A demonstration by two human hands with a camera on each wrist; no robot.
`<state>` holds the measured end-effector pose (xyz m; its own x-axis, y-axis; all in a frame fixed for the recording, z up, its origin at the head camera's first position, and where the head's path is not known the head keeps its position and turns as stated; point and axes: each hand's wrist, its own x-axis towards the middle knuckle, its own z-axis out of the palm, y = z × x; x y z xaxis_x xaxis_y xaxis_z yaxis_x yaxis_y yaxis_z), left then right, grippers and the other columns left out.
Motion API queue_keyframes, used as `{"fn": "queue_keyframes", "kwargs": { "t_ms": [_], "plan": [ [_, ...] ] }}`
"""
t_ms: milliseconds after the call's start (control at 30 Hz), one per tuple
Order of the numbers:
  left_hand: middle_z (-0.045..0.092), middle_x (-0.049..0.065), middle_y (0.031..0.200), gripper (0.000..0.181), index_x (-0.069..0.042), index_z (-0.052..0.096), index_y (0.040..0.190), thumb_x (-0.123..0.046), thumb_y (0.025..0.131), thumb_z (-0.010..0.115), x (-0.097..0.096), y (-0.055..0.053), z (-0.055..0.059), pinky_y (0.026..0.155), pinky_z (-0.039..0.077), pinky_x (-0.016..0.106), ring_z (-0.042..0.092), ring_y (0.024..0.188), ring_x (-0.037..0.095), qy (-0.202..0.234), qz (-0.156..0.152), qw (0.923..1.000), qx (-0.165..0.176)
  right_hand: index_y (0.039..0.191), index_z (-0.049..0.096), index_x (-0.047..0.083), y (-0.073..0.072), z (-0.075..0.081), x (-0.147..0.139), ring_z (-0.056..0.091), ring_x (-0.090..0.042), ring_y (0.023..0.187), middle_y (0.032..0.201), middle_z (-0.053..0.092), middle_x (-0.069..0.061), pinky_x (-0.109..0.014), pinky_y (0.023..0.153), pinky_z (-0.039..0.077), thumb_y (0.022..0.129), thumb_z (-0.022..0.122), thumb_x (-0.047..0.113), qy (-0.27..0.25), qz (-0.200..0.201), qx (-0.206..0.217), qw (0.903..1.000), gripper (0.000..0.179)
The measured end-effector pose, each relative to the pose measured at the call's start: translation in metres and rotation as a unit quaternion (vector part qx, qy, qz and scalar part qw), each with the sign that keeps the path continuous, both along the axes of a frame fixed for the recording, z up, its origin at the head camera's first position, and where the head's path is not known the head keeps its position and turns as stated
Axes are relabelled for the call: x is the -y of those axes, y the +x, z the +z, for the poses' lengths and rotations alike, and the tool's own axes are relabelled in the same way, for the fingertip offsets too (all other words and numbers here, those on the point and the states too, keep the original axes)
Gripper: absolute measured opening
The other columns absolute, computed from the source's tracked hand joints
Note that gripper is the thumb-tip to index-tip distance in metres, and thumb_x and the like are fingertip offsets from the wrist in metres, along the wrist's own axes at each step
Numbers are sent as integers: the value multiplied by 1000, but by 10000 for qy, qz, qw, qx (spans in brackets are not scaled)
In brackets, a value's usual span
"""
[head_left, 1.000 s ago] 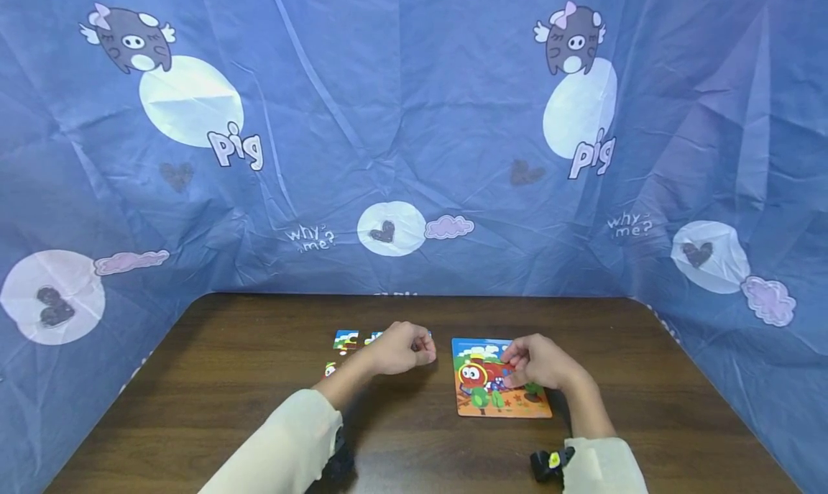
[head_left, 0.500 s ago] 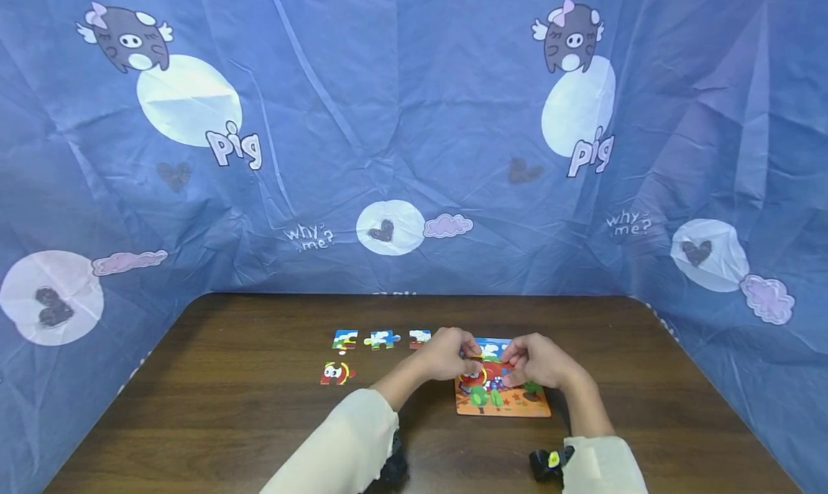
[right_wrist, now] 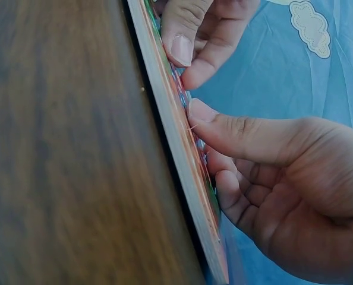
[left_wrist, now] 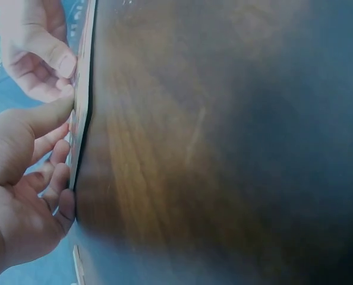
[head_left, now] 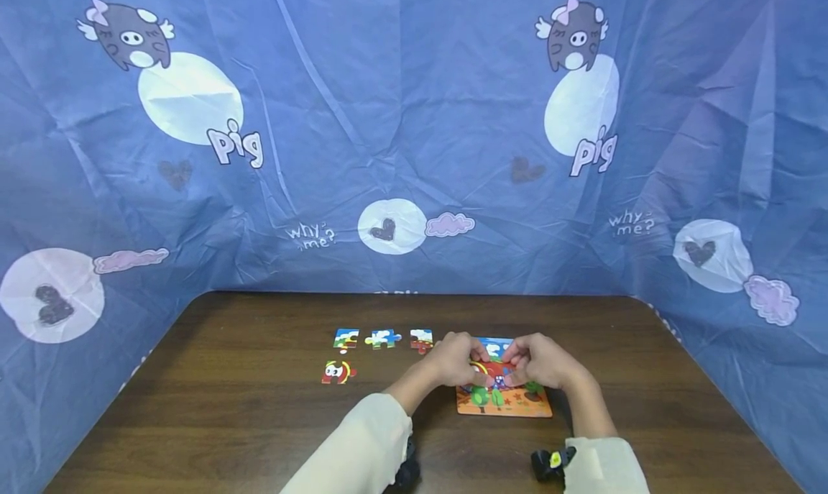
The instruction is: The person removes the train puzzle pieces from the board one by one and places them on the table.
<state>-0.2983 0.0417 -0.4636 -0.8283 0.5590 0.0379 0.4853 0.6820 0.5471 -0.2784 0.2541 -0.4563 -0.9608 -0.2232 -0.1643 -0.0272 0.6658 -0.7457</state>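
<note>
A square jigsaw puzzle board (head_left: 504,405) lies flat on the table, showing a red, big-eyed character under a blue sky with orange ground. From the left, my left hand (head_left: 456,359) reaches over it, thumb and fingers apart, touching the picture. My right hand (head_left: 542,362) rests on the right part with its thumb and fingertips spread on the surface. The two thumbs nearly meet in the middle. In the left wrist view, the left fingertips (left_wrist: 60,151) lie along the board's face. No loose piece shows between either hand's fingers; the hands cover part of the picture.
Loose jigsaw pieces lie left of the board: a sky piece (head_left: 346,338), a blue and green piece (head_left: 383,338), a red and white piece (head_left: 421,339) and an eyed red piece (head_left: 338,371). A blue printed cloth (head_left: 401,134) hangs around the brown table (head_left: 226,408).
My left hand has moved right, from above the loose pieces onto the board, and now sits close to the right hand. The right hand has stayed on the board throughout.
</note>
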Motion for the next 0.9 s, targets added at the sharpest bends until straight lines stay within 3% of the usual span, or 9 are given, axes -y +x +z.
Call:
{"fn": "queue_keyframes", "kwargs": {
  "t_ms": [500, 900],
  "plan": [
    [66, -14, 91, 26, -24, 72, 95, -36, 78, 89, -1, 1, 5, 85, 43, 34, 56, 87, 5, -185, 168, 9992, 298, 99, 72, 4, 2, 4, -11, 54, -20, 82, 88, 61, -6, -33, 71, 47, 73, 89, -1, 246, -46, -24, 9997, 31],
    [64, -15, 92, 26, -25, 72, 95, -37, 79, 89, -1, 0, 4, 87, 40, 33, 54, 90, 6, -173, 180, 9989, 396, 105, 72, 4, 5, 5, -28, 55, -22, 89, 97, 63, -7, -36, 77, 49, 74, 90, 5, 313, -391, 63, 9987, 36]
  ]
}}
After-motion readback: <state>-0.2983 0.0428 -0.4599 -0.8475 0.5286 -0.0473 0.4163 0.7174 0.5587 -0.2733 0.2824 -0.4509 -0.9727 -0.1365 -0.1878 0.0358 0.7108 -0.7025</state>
